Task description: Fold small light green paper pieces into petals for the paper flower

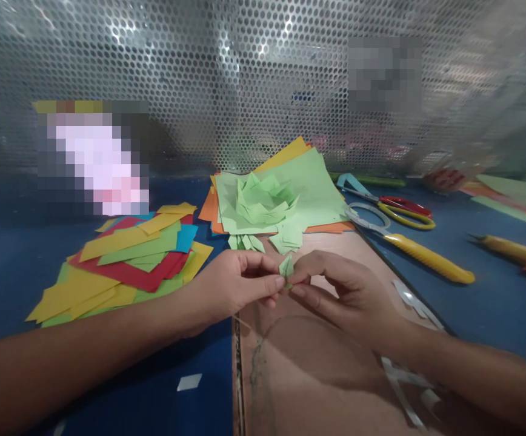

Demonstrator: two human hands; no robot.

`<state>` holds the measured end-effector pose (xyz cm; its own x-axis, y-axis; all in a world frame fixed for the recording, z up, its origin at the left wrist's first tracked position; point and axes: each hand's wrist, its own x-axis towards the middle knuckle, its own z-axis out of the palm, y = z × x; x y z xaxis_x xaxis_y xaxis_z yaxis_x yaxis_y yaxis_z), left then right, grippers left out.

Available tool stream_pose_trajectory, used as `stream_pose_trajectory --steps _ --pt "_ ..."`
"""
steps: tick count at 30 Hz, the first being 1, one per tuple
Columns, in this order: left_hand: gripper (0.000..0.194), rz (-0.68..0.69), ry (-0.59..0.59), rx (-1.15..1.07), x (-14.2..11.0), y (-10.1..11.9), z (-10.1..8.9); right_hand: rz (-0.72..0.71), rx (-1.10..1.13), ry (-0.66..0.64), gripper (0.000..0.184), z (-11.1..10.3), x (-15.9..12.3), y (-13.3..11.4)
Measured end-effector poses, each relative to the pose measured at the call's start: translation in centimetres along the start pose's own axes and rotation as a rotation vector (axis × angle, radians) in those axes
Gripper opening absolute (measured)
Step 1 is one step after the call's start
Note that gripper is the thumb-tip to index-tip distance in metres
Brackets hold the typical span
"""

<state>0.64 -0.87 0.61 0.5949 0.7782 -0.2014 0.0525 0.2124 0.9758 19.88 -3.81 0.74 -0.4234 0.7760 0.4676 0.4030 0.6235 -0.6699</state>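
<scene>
Between my two hands is a small folded piece of light green paper (286,266), pointed at the top with a crease down its middle. My left hand (240,281) pinches its left side between thumb and fingers. From the right, my right hand (351,290) pinches its lower right edge. Just beyond the hands lie small green folded paper pieces (246,243) and a few green paper slips (288,235). Behind them a ring of joined green folded paper (265,203) rests on a stack of coloured sheets (322,188).
At left is a pile of coloured paper cuttings (131,266). Scissors with red and yellow handles (408,209) and a yellow-handled tool (426,257) lie at right, near another yellow tool (512,249). White scraps (399,387) lie on the brown board (299,375). Perforated metal (254,79) stands behind.
</scene>
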Motion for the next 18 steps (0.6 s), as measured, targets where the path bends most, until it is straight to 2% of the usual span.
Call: stream_pose_trajectory --steps 7,13,18 --pt "0.008 0.041 0.017 0.006 0.12 -0.45 0.12 0.073 0.012 -0.019 0.008 0.07 -0.14 0.07" --pt "0.009 0.016 0.039 0.051 -0.06 0.2 0.45 0.168 0.059 -0.024 0.007 0.3 -0.2 -0.21" --pt "0.011 -0.01 0.053 0.093 -0.09 0.34 0.52 0.186 0.123 -0.001 0.008 0.5 -0.25 -0.23"
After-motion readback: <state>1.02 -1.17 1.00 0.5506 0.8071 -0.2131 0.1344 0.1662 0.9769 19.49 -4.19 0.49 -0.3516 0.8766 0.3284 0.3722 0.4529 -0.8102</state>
